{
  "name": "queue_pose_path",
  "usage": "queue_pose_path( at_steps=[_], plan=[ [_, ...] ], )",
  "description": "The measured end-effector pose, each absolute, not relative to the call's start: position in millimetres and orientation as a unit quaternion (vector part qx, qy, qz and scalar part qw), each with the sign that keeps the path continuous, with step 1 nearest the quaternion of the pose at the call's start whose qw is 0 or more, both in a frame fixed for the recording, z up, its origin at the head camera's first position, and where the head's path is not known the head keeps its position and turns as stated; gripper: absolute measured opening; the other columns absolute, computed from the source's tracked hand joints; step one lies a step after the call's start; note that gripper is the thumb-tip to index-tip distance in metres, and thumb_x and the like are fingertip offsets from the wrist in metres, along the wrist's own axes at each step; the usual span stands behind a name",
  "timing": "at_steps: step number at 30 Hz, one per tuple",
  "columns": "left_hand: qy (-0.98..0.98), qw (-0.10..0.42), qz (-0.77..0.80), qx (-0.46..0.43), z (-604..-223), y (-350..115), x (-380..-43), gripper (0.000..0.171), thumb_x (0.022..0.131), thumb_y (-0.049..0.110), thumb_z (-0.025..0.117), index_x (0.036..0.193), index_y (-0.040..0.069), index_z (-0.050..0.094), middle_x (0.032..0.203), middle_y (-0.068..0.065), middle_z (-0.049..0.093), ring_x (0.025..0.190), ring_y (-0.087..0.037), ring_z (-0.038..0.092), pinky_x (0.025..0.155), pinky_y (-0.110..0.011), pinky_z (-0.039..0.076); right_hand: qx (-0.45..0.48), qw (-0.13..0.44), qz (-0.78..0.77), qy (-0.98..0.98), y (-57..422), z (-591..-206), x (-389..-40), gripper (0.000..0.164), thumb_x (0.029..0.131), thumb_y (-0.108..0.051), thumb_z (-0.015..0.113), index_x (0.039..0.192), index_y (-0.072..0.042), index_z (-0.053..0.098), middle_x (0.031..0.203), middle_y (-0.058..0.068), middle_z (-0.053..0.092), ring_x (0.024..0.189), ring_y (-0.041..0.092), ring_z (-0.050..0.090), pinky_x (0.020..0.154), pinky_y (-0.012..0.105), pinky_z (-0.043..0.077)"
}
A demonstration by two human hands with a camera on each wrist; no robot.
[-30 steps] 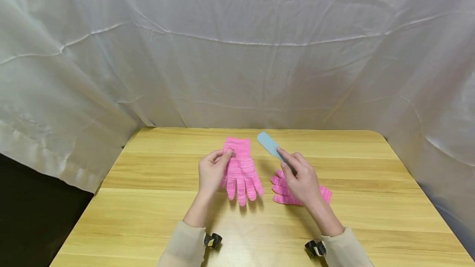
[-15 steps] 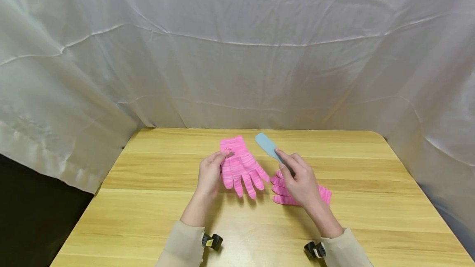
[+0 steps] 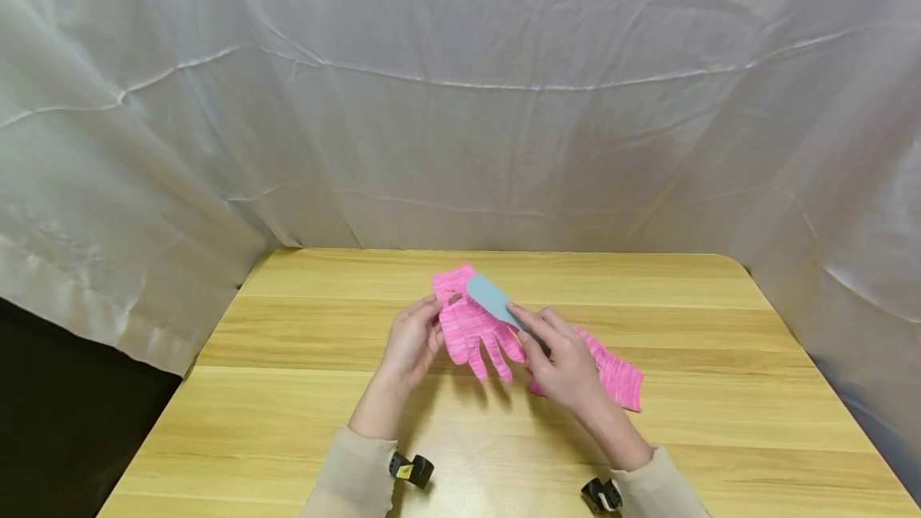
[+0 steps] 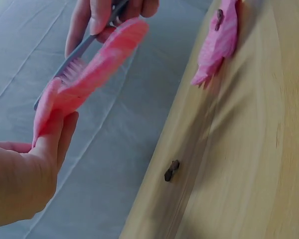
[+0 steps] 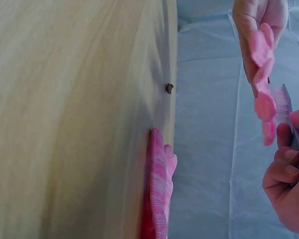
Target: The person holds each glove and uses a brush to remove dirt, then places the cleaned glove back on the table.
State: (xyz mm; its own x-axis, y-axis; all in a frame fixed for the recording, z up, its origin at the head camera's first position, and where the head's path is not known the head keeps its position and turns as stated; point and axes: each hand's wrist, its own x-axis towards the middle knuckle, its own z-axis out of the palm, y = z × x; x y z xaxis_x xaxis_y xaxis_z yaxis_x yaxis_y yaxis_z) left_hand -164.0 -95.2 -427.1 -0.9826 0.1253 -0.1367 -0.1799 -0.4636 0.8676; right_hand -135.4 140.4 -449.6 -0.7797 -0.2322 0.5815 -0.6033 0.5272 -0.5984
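My left hand (image 3: 413, 342) holds a pink knitted glove (image 3: 464, 334) above the table, gripping it at its left edge. A brown patch (image 3: 455, 299) shows below the glove's cuff. My right hand (image 3: 564, 362) grips a light-blue brush (image 3: 489, 298), its forefinger along the back. In the left wrist view the pale bristles (image 4: 72, 71) face the held glove and meet its surface. A second pink glove (image 3: 620, 378) lies on the table, partly hidden under my right hand. A small brown piece (image 4: 219, 20) sits on it.
A small dark-brown lump (image 4: 172, 170) lies on the wooden table (image 3: 288, 422). Grey cloth (image 3: 460, 142) hangs behind the table and along both sides. Each wrist carries a black camera mount (image 3: 412, 470).
My right hand has moved left with the brush, which now overlaps the held glove. The glove has tilted, fingers swinging right, and my left thumb has shifted off the brown patch toward the edge.
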Motion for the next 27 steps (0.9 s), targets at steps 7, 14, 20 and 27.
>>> queue_pose_path(
  at_steps=[7, 14, 20, 27],
  plan=[
    [0.492, 0.124, 0.862, -0.004, -426.7, -94.3, -163.5, 0.046, 0.105, 0.003, 0.047, 0.146, -0.016, 0.041, 0.128, -0.018, 0.062, 0.103, -0.015, 0.068, 0.096, -0.023, 0.058, 0.227, 0.213, 0.402, -0.861, 139.6, -451.5, -134.9, 0.045, 0.098, -0.005, 0.068, 0.141, -0.015, 0.066, 0.101, -0.002, 0.067, 0.064, 0.002, 0.045, 0.05, 0.02, 0.043],
    [0.525, 0.119, 0.842, 0.021, -428.0, -92.9, -162.3, 0.06, 0.096, -0.01, 0.05, 0.152, -0.017, 0.031, 0.149, -0.033, 0.049, 0.117, -0.021, 0.065, 0.101, -0.025, 0.056, 0.209, 0.194, 0.397, -0.872, 139.4, -449.2, -133.4, 0.047, 0.097, -0.004, 0.067, 0.142, -0.017, 0.065, 0.101, -0.002, 0.066, 0.066, 0.003, 0.046, 0.052, 0.022, 0.044],
    [0.538, 0.117, 0.834, 0.023, -428.8, -91.8, -162.5, 0.058, 0.098, -0.01, 0.047, 0.152, -0.017, 0.029, 0.151, -0.033, 0.046, 0.133, -0.033, 0.057, 0.105, -0.028, 0.054, 0.209, 0.193, 0.406, -0.868, 139.7, -449.1, -133.7, 0.049, 0.097, 0.0, 0.066, 0.143, -0.016, 0.065, 0.101, -0.001, 0.065, 0.063, 0.003, 0.045, 0.049, 0.021, 0.042],
    [0.548, 0.115, 0.829, 0.016, -429.5, -90.4, -163.6, 0.056, 0.099, -0.008, 0.047, 0.152, -0.016, 0.03, 0.15, -0.032, 0.048, 0.134, -0.033, 0.056, 0.106, -0.028, 0.053, 0.255, 0.225, 0.398, -0.852, 136.8, -450.6, -134.7, 0.048, 0.095, 0.0, 0.07, 0.141, -0.013, 0.066, 0.101, 0.001, 0.068, 0.067, 0.003, 0.046, 0.051, 0.02, 0.044]
  ],
)
